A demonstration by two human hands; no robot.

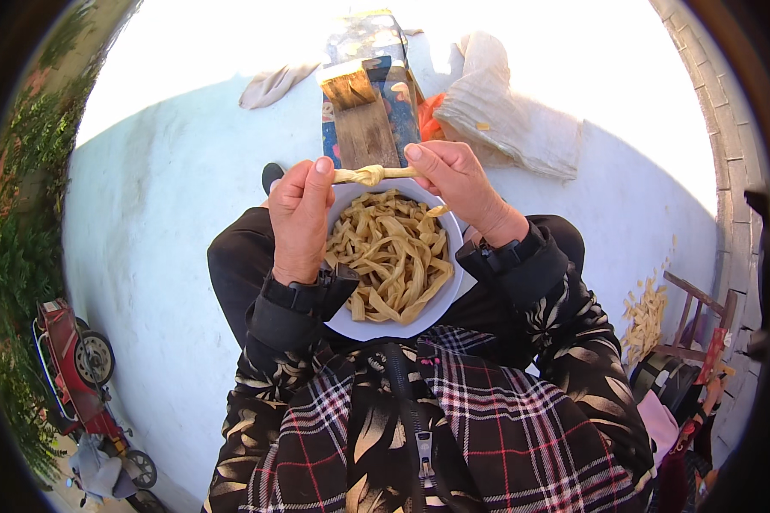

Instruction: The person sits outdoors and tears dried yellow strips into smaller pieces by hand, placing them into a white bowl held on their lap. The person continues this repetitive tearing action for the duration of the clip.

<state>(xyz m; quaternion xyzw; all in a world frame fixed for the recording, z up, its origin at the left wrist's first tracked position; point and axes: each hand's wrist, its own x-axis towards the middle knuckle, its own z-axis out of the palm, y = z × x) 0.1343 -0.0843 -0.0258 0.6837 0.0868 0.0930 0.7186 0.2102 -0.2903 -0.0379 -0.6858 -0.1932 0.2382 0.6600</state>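
Between my two hands a pale yellow strip [371,175] is stretched level, with a knot near its middle. My left hand [300,211] pinches one end between thumb and fingers. The other end is gripped by my right hand [455,183], and a short tail of the strip hangs below that palm. Directly underneath, a white bowl [353,329] rests in my lap, heaped with limp, tangled strips [394,256] of the same yellowish kind. What the strips are made of I cannot tell for certain.
Beyond the bowl, a wooden board [366,128] lies on a blue patterned surface. A whitish sack [513,122] and an orange bag [430,117] are to its right, a cloth [276,86] to its left. Small pieces [645,314] lie heaped near a wooden chair [696,314]. A red motorcycle [80,365] stands left.
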